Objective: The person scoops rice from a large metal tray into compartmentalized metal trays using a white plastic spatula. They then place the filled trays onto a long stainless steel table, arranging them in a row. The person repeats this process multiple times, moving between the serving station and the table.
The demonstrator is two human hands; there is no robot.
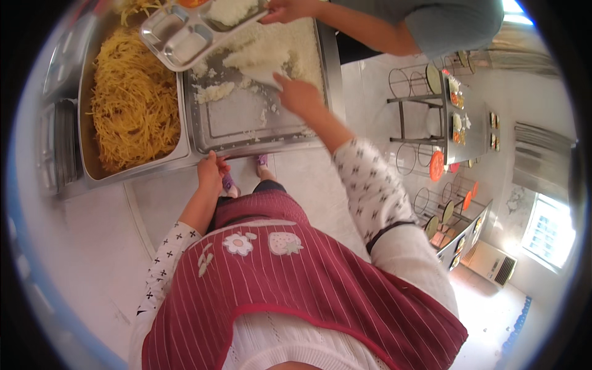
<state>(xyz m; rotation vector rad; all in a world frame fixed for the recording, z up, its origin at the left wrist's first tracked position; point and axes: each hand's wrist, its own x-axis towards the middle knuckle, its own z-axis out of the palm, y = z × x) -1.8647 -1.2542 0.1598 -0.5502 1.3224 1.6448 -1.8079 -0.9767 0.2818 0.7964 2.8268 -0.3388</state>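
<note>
My right hand [300,96] grips a white rice paddle [266,75], its blade against the cooked white rice [300,51] in a shallow steel pan [249,113]. Bare metal shows across the near part of that pan, with rice scraps scattered on it. At the counter's front edge, my left hand [212,173] has its fingers loosely curled; whether it grips the edge is unclear. Left of the rice, a deep steel pan [185,155] holds yellow shredded food [136,101]. Over both pans hangs a steel compartment tray [187,39] with rice and something orange in it.
Another person's hand [293,10] holds the compartment tray from the far side. Stacked steel trays [58,143] stand at the left. Dining tables [467,120] with served food and round stools [436,166] are off to the right. A window [550,231] is beyond them.
</note>
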